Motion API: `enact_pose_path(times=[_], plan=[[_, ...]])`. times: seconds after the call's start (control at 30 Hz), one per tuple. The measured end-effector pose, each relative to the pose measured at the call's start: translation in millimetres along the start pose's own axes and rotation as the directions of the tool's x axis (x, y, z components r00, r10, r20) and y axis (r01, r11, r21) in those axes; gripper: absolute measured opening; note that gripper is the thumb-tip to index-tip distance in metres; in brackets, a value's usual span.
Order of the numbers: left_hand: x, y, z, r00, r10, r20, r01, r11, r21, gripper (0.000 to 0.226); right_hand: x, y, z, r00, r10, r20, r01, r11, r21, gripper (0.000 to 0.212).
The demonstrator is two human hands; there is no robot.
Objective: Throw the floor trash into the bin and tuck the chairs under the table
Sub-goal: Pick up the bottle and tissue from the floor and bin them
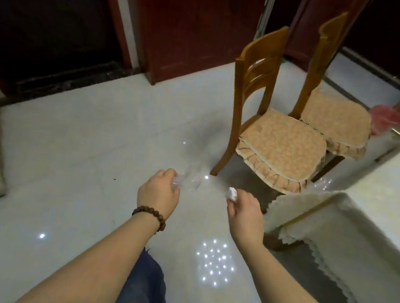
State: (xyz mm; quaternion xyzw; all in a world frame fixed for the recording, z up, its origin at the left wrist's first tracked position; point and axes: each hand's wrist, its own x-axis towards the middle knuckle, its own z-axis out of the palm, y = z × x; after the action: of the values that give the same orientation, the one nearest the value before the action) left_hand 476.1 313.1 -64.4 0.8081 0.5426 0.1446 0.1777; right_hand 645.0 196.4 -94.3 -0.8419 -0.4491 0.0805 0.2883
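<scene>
Left hand (158, 194): grip curled round a crumpled clear plastic wrapper (188, 181); beaded bracelet (149, 217) at wrist. Right hand (243, 209): grip pinching a small white paper wad (232, 194). Both held above the pale tiled floor (77, 159). Far right: two wooden chairs (272, 125), cushioned, pulled out beside the cloth-covered table (379, 202). Pink bin (384, 119) beyond, far right.

Dim indoor light, warm cast. Ceiling lamp reflections sparkle as white dots on glossy floor (77, 159). Doorway (41, 13) top left nearly black. Soft overall, slight motion blur, wide-angle bending at edges. Shadow pools under table (379, 202).
</scene>
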Motion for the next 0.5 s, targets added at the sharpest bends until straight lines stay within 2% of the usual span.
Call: enact_pose_path(times=[0.3, 0.5], plan=[[197.6, -124.1, -48.0, 0.997, -0.067, -0.023, 0.067, 0.998, 0.008, 0.025, 179.0, -131.2, 114.8, 0.997, -0.067, 0.023, 0.067, 0.998, 0.001, 0.016], [313.5, -162.4, -79.1, 0.998, -0.067, 0.014, 0.066, 0.997, 0.035, 0.023, 276.4, -194.7, 151.6, 0.999, -0.035, 0.009, 0.035, 0.999, 0.015, 0.019]])
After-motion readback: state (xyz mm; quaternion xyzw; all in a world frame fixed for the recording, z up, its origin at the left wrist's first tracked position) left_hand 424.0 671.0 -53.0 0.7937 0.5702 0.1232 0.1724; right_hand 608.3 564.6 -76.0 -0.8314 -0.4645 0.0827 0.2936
